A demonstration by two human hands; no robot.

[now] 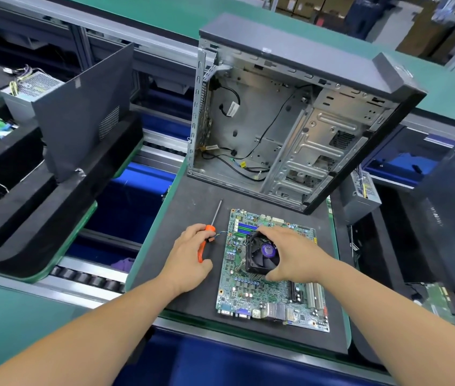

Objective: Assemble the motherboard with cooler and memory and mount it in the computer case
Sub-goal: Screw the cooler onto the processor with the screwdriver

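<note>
Curled round the orange handle of a screwdriver (203, 243), the person's left hand (190, 256) grips the tool just off the left edge of the motherboard (272, 274). Its thin metal shaft points away from the person and a little to the right, toward the open computer case (290, 118), with the tip over the dark mat (190, 201).

The right hand (293, 253) sits on top of the cooler (262, 253), fingers and thumb wrapped about the black fan frame from the right side, so it is clamped on the fan rather than resting loosely. A purple label shows at the fan's hub.

Flat on the mat lies the motherboard, its long axis running from the person toward the case; the port block is at the near edge and the blue and green slots at the far end (whether memory sits in them is too blurred to tell). A thin bundle of coloured wires runs from the cooler toward the left hand.

Behind the board the case stands with its side open toward the person, bare metal inside, black cables hanging loose along its floor and back wall.
</note>
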